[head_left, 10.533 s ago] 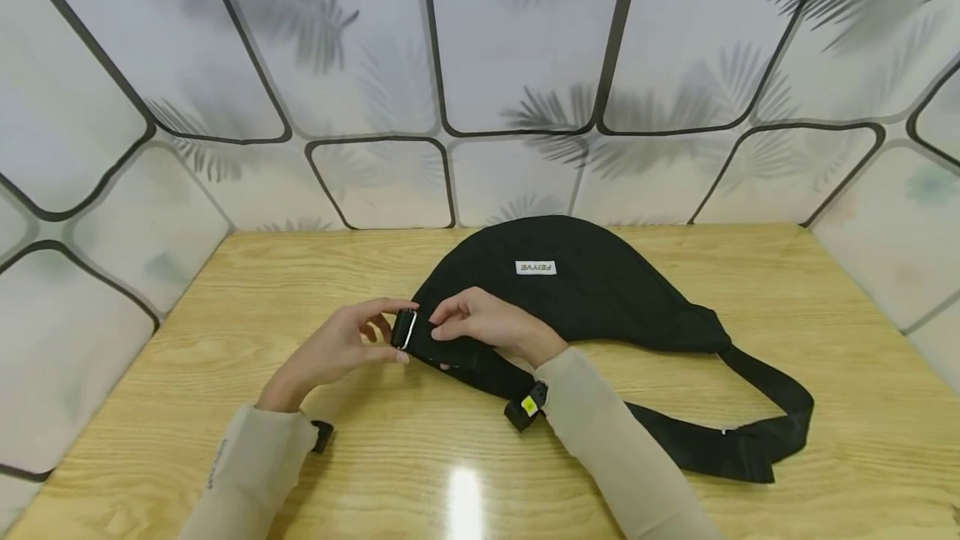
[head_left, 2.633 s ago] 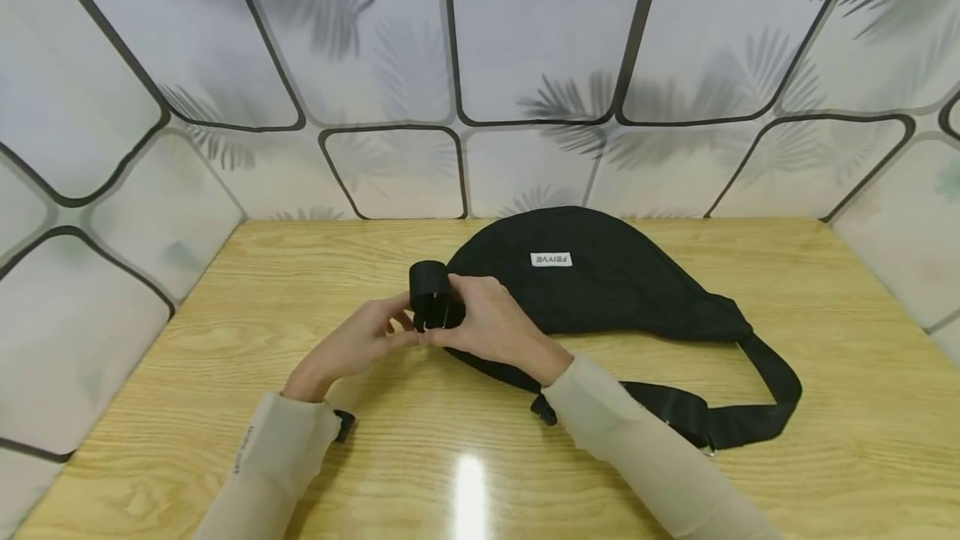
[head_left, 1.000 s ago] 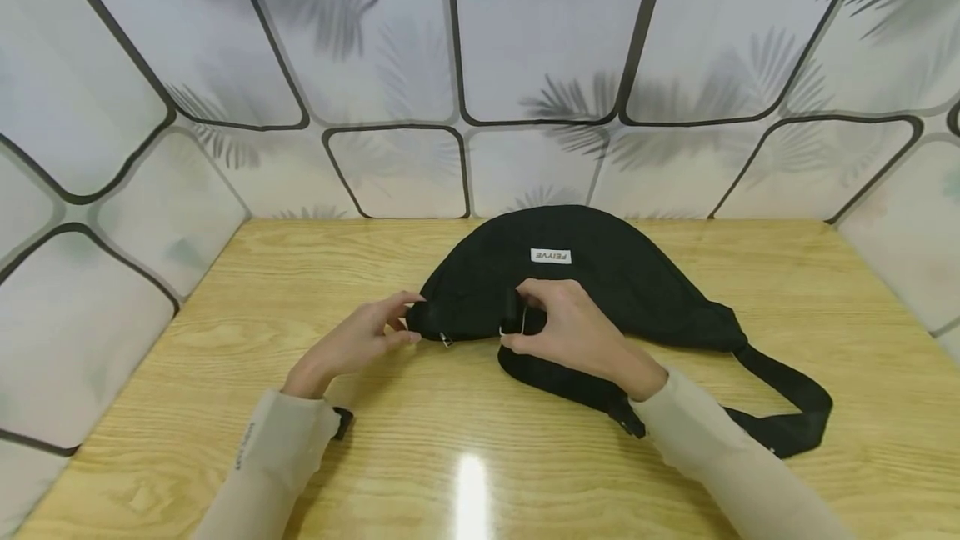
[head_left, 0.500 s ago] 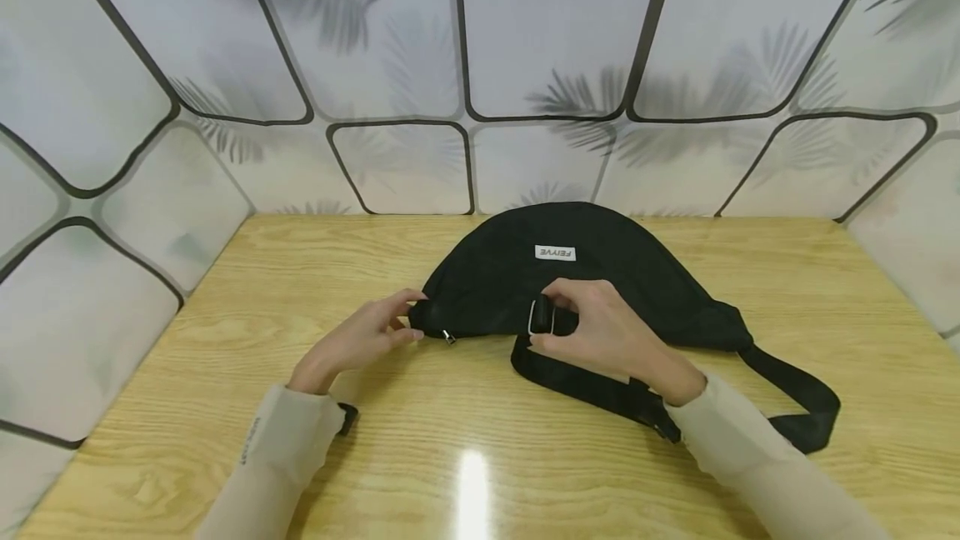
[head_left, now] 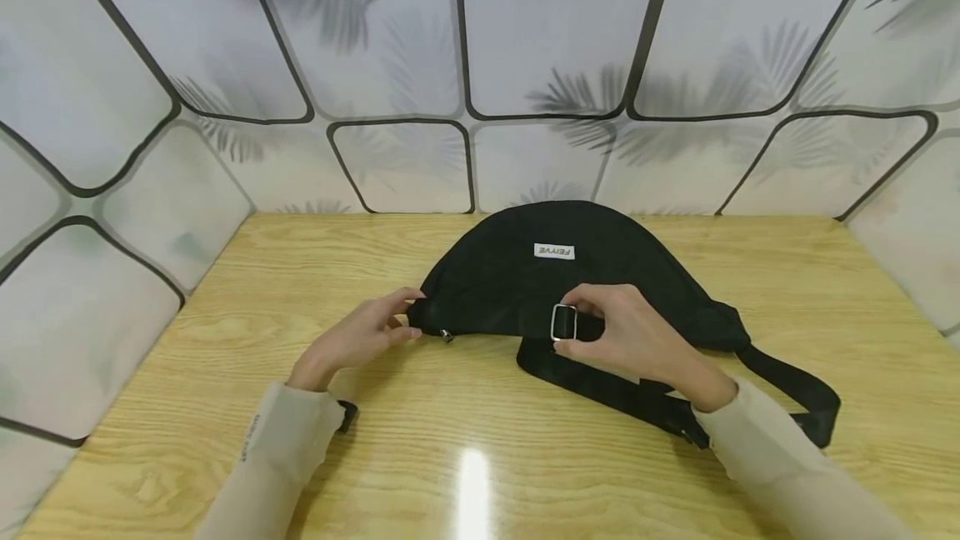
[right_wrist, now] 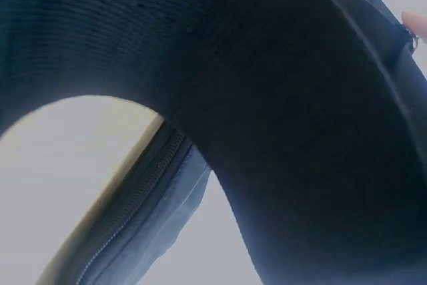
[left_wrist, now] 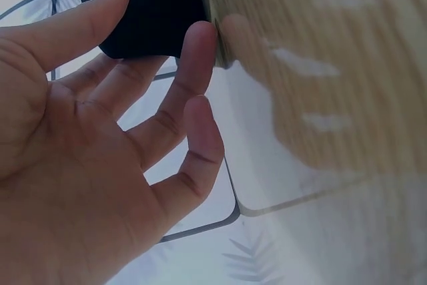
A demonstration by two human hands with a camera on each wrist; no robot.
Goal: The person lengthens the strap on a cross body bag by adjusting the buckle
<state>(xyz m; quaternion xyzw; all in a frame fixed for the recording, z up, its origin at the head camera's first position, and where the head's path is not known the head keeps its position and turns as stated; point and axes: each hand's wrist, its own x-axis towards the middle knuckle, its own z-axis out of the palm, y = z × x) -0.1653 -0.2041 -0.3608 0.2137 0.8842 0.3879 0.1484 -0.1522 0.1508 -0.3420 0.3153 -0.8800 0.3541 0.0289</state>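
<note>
A black waist bag (head_left: 495, 290) with a white FEIYVE label (head_left: 554, 252) lies on the wooden table, its curved side away from me. At the bag's left end, my left hand (head_left: 356, 344) pinches the tip between thumb and fingers; the left wrist view shows the thumb against the dark fabric (left_wrist: 160, 15), two fingers free of it. My right hand (head_left: 637, 332) pinches a metal strap slider (head_left: 564, 322) by its top and bottom, in front of the bag's lower edge. In the right wrist view the black strap (right_wrist: 300, 111) covers most of the picture and hides that hand.
From the slider the strap loops across the table under the right forearm to the bag's right end (head_left: 723, 327). A zip pull (head_left: 447, 336) hangs near the left tip. Patterned panels (head_left: 540, 165) stand behind the wooden table (head_left: 390, 457) and at both sides.
The hands were together at the bag's left end. Since then my right hand has drawn the slider rightward along the strap, while my left hand has stayed on the bag's tip.
</note>
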